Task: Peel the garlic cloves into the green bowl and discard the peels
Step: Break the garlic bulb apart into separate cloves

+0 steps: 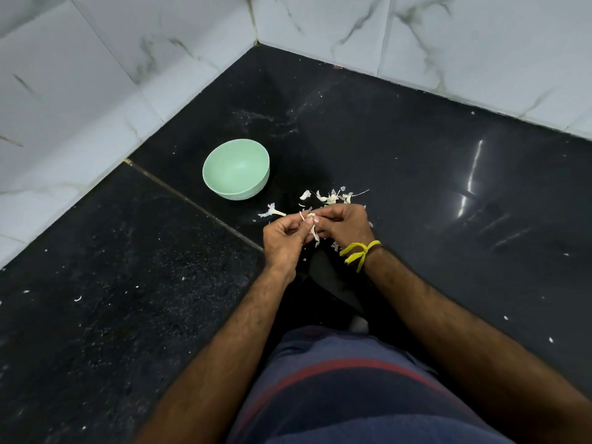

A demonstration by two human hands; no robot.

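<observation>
A garlic clove with loose papery skin sits between both hands, just above the black counter. My left hand pinches it from the left with thumb and fingers. My right hand, a yellow thread tied at its wrist, pinches it from the right. A strip of peel hangs down from the clove. The green bowl stands upright to the upper left of my hands, and nothing shows inside it. White peels and garlic pieces lie scattered on the counter just beyond my hands.
The black stone counter runs into a corner of white marble-tiled walls. A seam crosses the counter on the left. Small white flecks dot the surface. My striped shirt fills the bottom of the view.
</observation>
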